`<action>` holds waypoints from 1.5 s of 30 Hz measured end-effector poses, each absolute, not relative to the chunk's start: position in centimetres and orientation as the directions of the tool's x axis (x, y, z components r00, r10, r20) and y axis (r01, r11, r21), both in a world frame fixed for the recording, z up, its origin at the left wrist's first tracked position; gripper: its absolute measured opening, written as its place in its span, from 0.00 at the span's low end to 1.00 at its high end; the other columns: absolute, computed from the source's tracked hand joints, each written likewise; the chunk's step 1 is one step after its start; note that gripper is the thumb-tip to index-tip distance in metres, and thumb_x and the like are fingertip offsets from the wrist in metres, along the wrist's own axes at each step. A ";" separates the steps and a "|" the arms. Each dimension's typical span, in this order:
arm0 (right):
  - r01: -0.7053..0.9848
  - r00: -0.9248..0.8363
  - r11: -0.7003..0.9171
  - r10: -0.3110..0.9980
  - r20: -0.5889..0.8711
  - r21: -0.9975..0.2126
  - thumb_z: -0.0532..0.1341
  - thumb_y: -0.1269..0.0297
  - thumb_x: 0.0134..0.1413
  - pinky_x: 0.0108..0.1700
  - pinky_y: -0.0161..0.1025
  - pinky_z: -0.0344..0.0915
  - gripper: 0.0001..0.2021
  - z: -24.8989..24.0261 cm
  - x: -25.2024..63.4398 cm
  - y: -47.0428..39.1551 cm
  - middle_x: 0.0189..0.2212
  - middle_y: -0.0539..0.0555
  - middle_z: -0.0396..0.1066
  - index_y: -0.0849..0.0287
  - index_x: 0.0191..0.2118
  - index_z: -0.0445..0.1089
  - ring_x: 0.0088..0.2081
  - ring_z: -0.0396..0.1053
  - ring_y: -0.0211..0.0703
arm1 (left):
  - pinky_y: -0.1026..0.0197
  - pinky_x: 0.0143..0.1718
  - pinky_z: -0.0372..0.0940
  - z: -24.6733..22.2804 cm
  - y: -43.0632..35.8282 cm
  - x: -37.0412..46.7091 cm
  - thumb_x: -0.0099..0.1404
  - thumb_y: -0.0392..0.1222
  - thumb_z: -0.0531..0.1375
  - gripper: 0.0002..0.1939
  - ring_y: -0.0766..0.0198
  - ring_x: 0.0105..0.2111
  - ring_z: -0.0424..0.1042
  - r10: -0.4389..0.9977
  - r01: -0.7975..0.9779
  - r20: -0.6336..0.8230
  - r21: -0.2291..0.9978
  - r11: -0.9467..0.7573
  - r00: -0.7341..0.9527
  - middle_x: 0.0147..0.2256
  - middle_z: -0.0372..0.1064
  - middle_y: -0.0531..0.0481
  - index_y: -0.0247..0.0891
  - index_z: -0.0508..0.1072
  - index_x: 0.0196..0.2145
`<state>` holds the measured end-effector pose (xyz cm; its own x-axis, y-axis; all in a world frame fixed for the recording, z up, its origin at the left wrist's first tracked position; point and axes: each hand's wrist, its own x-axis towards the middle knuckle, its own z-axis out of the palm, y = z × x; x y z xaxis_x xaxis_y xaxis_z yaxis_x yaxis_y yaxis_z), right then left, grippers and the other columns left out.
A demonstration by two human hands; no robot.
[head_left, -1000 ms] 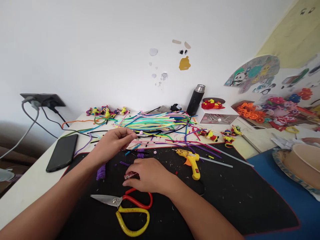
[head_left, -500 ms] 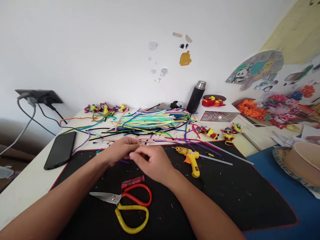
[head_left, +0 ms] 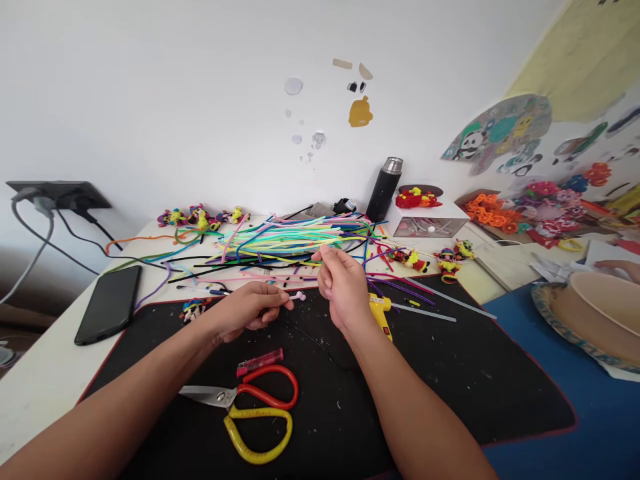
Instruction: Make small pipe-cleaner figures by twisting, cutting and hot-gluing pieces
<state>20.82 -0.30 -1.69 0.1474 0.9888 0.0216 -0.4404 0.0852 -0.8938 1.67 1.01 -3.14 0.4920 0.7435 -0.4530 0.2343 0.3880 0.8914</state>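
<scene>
My left hand (head_left: 255, 308) pinches a small pale pink-white piece (head_left: 300, 296), whose rounded end sticks out to the right of the fingertips. Raised a little to the right, my right hand (head_left: 343, 287) has its fingers closed near the pipe cleaner pile (head_left: 290, 239); anything in its fingertips is too small to make out. Behind that hand lies a yellow glue gun (head_left: 381, 313), partly covered. Scissors (head_left: 235, 398) with one red and one yellow handle rest below my hands, beside a red lighter-like object (head_left: 260, 362).
A black phone (head_left: 109, 305) lies at the left. Small figures (head_left: 449, 264) stand near a black flask (head_left: 385, 190) and a white box (head_left: 430, 220). At the right edge are a bowl (head_left: 607, 303) and another person's hand (head_left: 620, 268).
My hands have come apart; the right one moved up and right, now partly covering the glue gun. The small pale piece now shows clearly at my left fingertips. The view shifted slightly.
</scene>
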 end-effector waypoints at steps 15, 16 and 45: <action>-0.350 -0.056 -0.055 0.998 -0.037 -0.935 0.71 0.46 0.53 0.18 0.31 0.40 0.21 -1.8 20.6 -0.8 0.17 0.40 0.59 0.60 0.40 0.76 0.16 0.49 0.30 | 0.64 0.22 0.51 1.3 0.4 0.8 0.67 0.64 0.61 0.25 0.66 0.20 0.56 0.938 0.428 -0.002 0.890 -0.156 0.346 0.20 0.62 0.56 0.41 0.70 0.26; -0.347 -0.071 -0.057 0.997 -0.034 -0.936 0.71 0.46 0.53 0.18 0.31 0.40 0.21 -1.8 20.5 -0.8 0.17 0.41 0.59 0.60 0.42 0.76 0.16 0.49 0.30 | 0.64 0.23 0.51 1.4 0.4 0.7 0.67 0.64 0.62 0.24 0.66 0.20 0.56 0.939 0.424 0.006 0.891 -0.161 0.344 0.20 0.62 0.56 0.41 0.70 0.26; -0.330 -0.201 -0.065 0.980 0.002 -0.942 0.73 0.49 0.52 0.17 0.31 0.41 0.19 -2.3 19.8 -1.1 0.17 0.40 0.59 0.60 0.38 0.76 0.16 0.49 0.29 | 0.64 0.25 0.55 1.1 0.4 0.2 0.69 0.64 0.59 0.23 0.65 0.24 0.61 0.904 0.440 -0.009 0.876 -0.199 0.428 0.23 0.64 0.56 0.39 0.77 0.35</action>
<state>19.76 -1.11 -2.30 -0.2006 0.9797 0.0021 -0.3297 -0.0655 -0.9418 0.23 0.42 1.12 0.4278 0.9038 -0.0094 0.4398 -0.1990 0.8758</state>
